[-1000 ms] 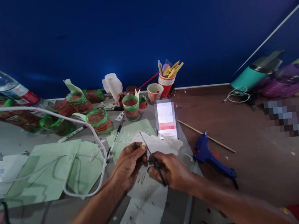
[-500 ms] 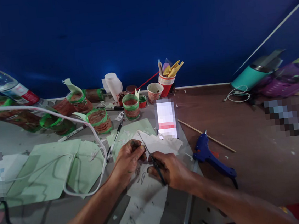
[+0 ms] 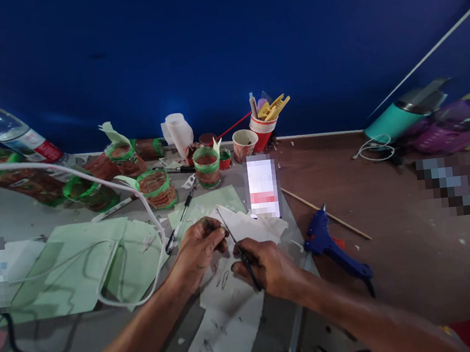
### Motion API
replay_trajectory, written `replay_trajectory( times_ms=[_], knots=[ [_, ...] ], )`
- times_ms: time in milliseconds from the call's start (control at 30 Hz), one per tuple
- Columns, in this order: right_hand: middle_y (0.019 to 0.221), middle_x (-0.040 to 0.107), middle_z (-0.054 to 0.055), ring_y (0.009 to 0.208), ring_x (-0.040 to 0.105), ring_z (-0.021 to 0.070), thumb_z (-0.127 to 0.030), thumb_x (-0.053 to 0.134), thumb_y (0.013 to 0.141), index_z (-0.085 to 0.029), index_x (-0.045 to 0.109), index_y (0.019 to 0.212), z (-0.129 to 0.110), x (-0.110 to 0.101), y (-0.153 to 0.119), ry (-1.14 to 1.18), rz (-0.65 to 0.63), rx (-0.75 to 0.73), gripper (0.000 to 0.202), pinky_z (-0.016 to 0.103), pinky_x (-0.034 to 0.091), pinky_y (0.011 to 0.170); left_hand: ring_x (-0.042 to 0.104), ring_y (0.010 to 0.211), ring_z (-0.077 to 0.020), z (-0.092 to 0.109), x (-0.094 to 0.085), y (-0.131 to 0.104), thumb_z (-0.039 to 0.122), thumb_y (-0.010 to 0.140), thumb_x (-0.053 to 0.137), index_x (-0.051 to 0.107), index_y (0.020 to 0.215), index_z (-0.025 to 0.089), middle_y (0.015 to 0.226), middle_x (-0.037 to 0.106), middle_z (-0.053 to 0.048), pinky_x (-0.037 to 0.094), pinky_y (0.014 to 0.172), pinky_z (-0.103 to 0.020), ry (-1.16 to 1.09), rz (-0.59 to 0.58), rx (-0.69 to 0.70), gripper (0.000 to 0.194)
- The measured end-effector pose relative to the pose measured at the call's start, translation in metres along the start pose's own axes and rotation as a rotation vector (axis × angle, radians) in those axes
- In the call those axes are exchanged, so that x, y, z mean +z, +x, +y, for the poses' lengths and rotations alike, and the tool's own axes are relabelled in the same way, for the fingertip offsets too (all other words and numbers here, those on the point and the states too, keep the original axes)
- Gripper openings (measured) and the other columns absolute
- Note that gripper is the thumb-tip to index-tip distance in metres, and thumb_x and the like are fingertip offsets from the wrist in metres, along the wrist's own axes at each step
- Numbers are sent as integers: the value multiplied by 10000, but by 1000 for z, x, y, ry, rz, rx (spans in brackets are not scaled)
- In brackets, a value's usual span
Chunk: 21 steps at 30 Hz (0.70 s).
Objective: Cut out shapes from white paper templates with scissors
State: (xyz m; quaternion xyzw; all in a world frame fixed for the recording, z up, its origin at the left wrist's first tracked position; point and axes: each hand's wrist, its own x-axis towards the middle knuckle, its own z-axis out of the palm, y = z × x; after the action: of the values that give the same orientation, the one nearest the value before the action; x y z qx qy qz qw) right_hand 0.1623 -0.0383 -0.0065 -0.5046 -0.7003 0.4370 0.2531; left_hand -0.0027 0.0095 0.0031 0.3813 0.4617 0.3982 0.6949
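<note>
My right hand [image 3: 259, 266] is closed around dark scissors [image 3: 247, 263], whose thin blades point up and to the left. Just left of the blades, my left hand [image 3: 204, 246] pinches with thumb and fingertips; what it holds is too small to make out. Both hands are over white paper [image 3: 229, 328] with small dark drawn shapes. More white scraps and a pale green sheet [image 3: 231, 199] lie beyond the hands. A lit phone [image 3: 262, 187] with a blurred screen stands behind them.
A blue glue gun [image 3: 337, 246] and a thin wooden stick [image 3: 327, 214] lie to the right. Brown and green jars [image 3: 156, 189], a paper cup [image 3: 244, 144] and a red cup of tools [image 3: 262, 133] line the back. A white cable [image 3: 156, 223] loops over green sheets at left.
The view has shifted very slightly. My left hand has turned or moved a little near the blade tips, while my right hand keeps the scissors in almost the same place.
</note>
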Motion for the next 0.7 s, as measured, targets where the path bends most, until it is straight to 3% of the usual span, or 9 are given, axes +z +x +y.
replay_trajectory(
  times_ms=[467,700],
  knots=[
    [554,414,-67,497,341,83,-337,584,788,-171,540,816,2,1,0,0,5,-6,174,186,282,466,484,480,-67,8,-1,0,232,653,685,571,689,144,577,526,34,376,494,-191,10,31,23,148],
    [540,402,-72,500,346,83,-320,614,759,-166,548,810,-3,0,-1,-18,14,42,175,187,271,459,475,469,-67,3,1,1,243,672,669,562,680,145,557,521,33,361,468,-186,54,37,16,145]
  ],
)
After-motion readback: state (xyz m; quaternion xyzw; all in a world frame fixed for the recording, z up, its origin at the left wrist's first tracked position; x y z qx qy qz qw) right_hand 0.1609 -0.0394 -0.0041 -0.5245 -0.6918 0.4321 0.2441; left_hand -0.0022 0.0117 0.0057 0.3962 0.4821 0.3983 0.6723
